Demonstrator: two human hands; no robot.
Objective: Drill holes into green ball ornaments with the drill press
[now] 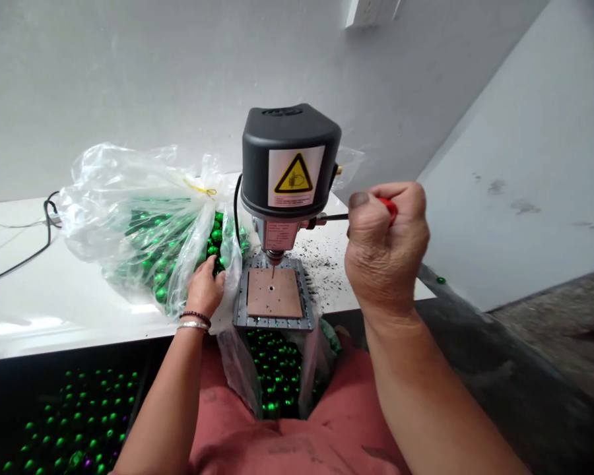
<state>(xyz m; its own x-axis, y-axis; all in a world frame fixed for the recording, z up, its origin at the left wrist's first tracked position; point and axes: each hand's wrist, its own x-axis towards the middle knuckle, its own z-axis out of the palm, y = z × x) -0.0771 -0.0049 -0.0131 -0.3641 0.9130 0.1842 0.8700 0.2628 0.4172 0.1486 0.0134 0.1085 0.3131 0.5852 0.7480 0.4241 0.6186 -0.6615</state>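
My right hand is closed round the red knob at the end of the drill press's feed lever. Just inside the mouth of a clear plastic bag is my left hand, its thumb apart from the fingers. Its fingertips are at the shiny green balls and partly hidden by them. Between my hands stands the small bench drill press, black-topped with a yellow warning label. Its thin drill bit points down above a holed brown square board with no ball on it.
Dark shavings litter the white table right of the press. Another bag of green balls hangs open between my legs. More green balls fill a dark space at lower left. A black cable lies at left.
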